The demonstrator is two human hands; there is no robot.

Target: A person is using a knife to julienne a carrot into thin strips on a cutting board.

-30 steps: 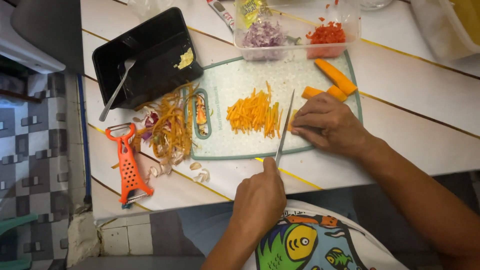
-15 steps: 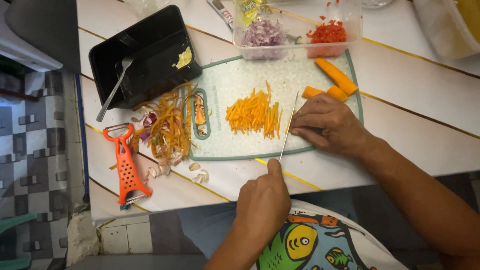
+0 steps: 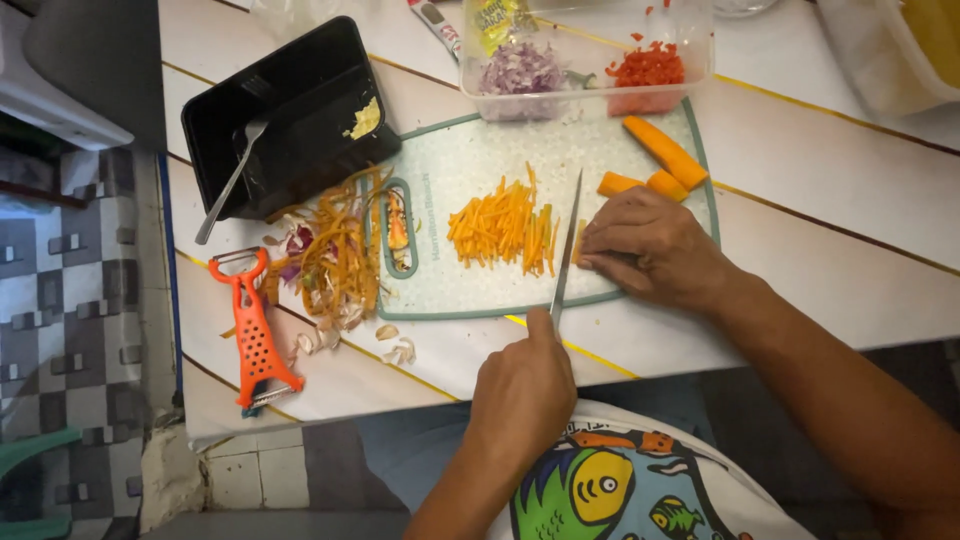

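Observation:
My left hand (image 3: 522,388) grips the handle of a thin knife (image 3: 566,246) near the table's front edge. The blade lies across a pale green cutting board (image 3: 450,160). My right hand (image 3: 655,245) presses down flat on a carrot piece just right of the blade, its fingertips touching the steel. A pile of orange carrot strips (image 3: 503,225) lies to the left of the blade. Three carrot chunks (image 3: 660,150) rest on the board beyond my right hand.
A clear tub (image 3: 585,60) holds chopped purple onion and red bits behind the board. Left of the board are a black tray (image 3: 285,110) with a spoon (image 3: 232,180), a heap of peelings (image 3: 335,250), an orange peeler (image 3: 256,335) and garlic skins (image 3: 392,342).
My left hand has shifted a little on the knife handle and the blade has moved slightly against the carrot piece. My right hand stays pressed on the carrot.

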